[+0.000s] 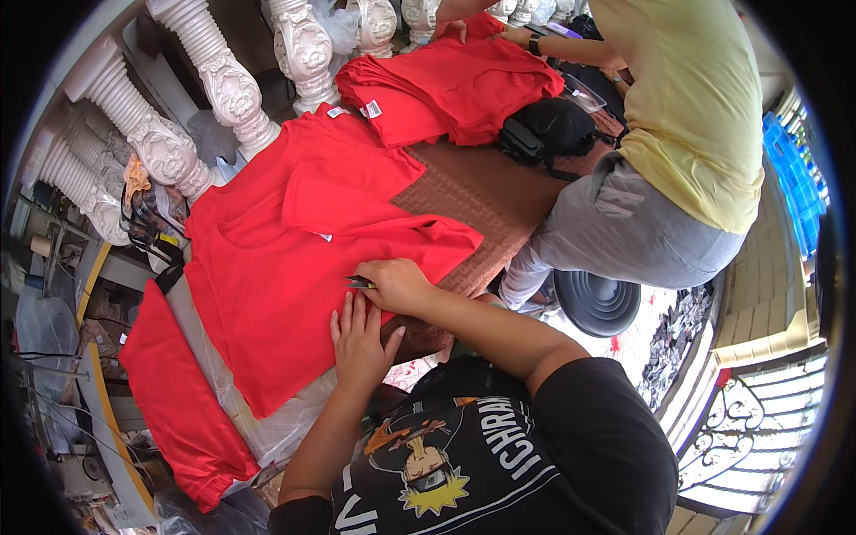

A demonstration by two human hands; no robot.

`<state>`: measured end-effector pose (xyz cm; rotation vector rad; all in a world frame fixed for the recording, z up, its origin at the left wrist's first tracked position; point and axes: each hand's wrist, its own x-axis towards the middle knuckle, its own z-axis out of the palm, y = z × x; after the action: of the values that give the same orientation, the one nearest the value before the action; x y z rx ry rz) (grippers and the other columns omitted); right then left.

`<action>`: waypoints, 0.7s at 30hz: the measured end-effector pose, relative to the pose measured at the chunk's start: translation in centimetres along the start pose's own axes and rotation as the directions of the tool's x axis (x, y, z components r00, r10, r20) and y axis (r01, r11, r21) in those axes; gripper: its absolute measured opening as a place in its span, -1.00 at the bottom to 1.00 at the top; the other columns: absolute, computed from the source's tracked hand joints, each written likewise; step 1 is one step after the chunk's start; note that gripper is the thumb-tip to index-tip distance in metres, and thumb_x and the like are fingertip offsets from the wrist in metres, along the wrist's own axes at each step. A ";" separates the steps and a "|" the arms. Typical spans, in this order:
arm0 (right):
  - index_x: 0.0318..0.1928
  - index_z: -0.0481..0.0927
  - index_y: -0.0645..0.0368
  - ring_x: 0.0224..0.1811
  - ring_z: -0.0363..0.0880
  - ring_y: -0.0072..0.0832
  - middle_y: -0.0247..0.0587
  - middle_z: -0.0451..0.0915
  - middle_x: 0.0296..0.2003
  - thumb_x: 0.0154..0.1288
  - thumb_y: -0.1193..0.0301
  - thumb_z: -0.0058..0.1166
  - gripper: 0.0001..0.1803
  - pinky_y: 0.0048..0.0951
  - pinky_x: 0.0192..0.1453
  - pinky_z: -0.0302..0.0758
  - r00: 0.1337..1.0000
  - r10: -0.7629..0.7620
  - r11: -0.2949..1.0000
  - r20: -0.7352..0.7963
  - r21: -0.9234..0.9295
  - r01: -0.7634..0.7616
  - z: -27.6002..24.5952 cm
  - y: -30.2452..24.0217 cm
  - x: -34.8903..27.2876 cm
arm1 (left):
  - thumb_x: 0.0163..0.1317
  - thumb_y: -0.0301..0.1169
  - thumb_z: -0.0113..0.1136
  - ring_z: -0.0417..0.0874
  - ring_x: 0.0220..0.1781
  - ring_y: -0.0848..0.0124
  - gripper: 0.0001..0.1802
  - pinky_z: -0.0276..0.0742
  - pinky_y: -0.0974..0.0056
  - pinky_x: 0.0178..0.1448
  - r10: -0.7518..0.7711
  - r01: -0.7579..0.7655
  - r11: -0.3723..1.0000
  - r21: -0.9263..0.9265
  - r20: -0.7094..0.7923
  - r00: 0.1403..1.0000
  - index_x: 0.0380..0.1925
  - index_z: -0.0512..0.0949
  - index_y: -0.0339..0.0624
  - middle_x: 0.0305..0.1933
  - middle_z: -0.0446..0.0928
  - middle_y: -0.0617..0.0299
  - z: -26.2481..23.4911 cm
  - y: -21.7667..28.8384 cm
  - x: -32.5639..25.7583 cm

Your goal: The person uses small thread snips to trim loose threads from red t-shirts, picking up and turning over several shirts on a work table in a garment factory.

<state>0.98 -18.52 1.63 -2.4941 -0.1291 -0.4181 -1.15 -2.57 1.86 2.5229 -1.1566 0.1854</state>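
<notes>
A red shirt (267,312) lies spread over the table in front of me. My left hand (360,349) rests flat on its near edge with the fingers stretched out. Just beyond those fingertips, my right hand (398,285) is closed round a small pair of thread snips (360,283), whose tips point left, low over the cloth. A small white label (325,237) shows on the red fabric past my hands. Another red shirt (348,160) lies flat farther back, partly under the nearer cloth.
A co-worker in a yellow shirt (687,116) bends over a red garment pile (464,85) at the far end. A black bag (555,129) lies beside it on the brown tablecloth (473,183). White balusters (227,85) line the left; a black stool (597,303) stands right. Red fabric (178,401) hangs near left.
</notes>
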 end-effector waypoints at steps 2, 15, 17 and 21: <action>-0.32 0.49 0.12 -0.34 0.59 -0.12 -0.17 0.59 -0.38 0.04 0.33 0.07 -0.81 -0.10 -0.33 0.52 1.000 0.000 1.000 0.003 0.000 0.000 0.0 0.0 0.0 | 0.13 -0.06 0.15 0.08 0.42 0.05 -0.30 -0.11 -0.10 0.40 -0.001 0.001 1.000 -0.001 0.006 1.000 0.18 0.33 -0.27 0.34 0.17 -0.10 0.0 0.0 0.0; -0.29 0.54 0.10 -0.37 0.57 -0.09 -0.12 0.58 -0.42 0.08 0.29 0.08 -0.79 -0.11 -0.35 0.50 1.000 0.003 1.000 0.002 -0.003 -0.003 -0.2 -0.3 0.1 | 0.11 -0.05 0.17 0.05 0.43 0.04 -0.29 -0.15 -0.11 0.42 -0.020 0.021 0.999 -0.036 0.026 0.999 0.19 0.32 -0.23 0.35 0.15 -0.10 -0.1 -0.2 -0.1; -0.29 0.54 0.10 -0.37 0.58 -0.09 -0.12 0.58 -0.41 0.08 0.29 0.08 -0.79 -0.11 -0.35 0.50 1.000 0.003 1.000 -0.001 0.001 -0.003 -0.2 -0.4 0.0 | 0.10 -0.04 0.17 0.04 0.43 0.04 -0.29 -0.15 -0.11 0.42 -0.018 0.019 0.999 -0.039 0.021 1.000 0.19 0.33 -0.22 0.34 0.15 -0.10 -0.1 -0.2 -0.2; -0.27 0.53 0.09 -0.37 0.58 -0.10 -0.12 0.59 -0.40 0.09 0.29 0.08 -0.79 -0.12 -0.34 0.50 1.000 -0.005 1.000 -0.013 -0.007 0.005 -0.2 0.0 -0.1 | 0.09 -0.05 0.18 0.03 0.44 0.03 -0.28 -0.17 -0.11 0.42 -0.019 0.022 0.996 -0.086 0.040 0.999 0.19 0.33 -0.22 0.35 0.13 -0.11 -0.1 -0.2 -0.1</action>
<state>0.84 -18.63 1.72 -2.4984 -0.1290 -0.4373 -1.02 -2.36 1.85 2.4720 -1.1282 0.0795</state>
